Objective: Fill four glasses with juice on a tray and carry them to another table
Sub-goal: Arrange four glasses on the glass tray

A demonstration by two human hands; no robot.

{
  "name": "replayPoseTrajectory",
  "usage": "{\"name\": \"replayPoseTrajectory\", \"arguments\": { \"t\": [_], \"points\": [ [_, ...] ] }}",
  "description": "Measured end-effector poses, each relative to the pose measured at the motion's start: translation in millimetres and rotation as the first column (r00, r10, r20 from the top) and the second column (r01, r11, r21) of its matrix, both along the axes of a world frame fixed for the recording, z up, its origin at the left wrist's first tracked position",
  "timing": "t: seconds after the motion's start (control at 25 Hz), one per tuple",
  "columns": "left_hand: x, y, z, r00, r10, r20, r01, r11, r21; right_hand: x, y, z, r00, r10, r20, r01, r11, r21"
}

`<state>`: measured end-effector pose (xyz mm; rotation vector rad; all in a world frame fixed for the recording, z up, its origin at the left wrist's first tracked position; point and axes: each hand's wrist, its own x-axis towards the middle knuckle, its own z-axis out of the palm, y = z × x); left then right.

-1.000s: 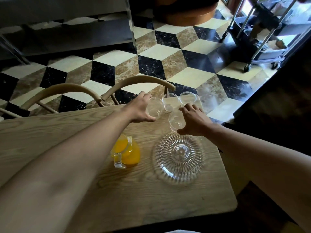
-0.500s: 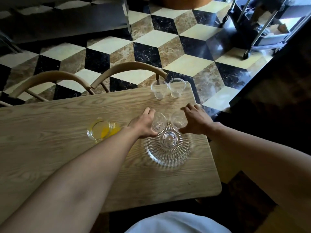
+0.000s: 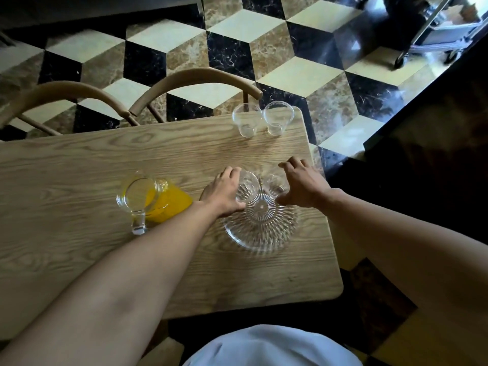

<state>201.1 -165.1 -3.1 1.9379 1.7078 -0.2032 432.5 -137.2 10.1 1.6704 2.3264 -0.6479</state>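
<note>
A round ribbed glass tray [image 3: 261,233] lies on the wooden table [image 3: 79,167]. My left hand [image 3: 223,192] grips an empty clear glass [image 3: 247,184] at the tray's far left part. My right hand [image 3: 303,184] grips a second empty glass [image 3: 276,184] at the tray's far right part. Two more empty glasses, one on the left [image 3: 247,122] and one on the right [image 3: 277,120], stand side by side near the table's far right corner. A glass jug of orange juice [image 3: 153,198] stands left of the tray, close to my left forearm.
Two curved wooden chair backs [image 3: 195,79] sit against the table's far edge. Beyond them lies a chequered tile floor, with a wheeled metal cart [image 3: 433,40] at the far right. The table's right edge [image 3: 327,220] runs just past the tray.
Both hands brought a glass each from the far corner back to the tray. Since half a second ago the hands have hardly moved; the view tilted further down.
</note>
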Motion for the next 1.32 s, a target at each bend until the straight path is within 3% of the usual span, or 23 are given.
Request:
{"name": "replayPoseTrajectory", "arguments": {
  "t": [0.6, 1.32],
  "points": [
    [-1.8, 9.3, 3.4, 0.998, 0.009, 0.067, -0.007, 0.999, -0.034, -1.9, 2.0, -4.4, 0.997, -0.034, -0.062, 0.035, 0.999, 0.016],
    [-7.4, 9.1, 0.9, 0.999, -0.023, 0.036, 0.025, 0.998, -0.064, -2.9, 1.5, -8.9, 0.997, -0.041, -0.072, 0.040, 0.999, -0.013]
  ]
}}
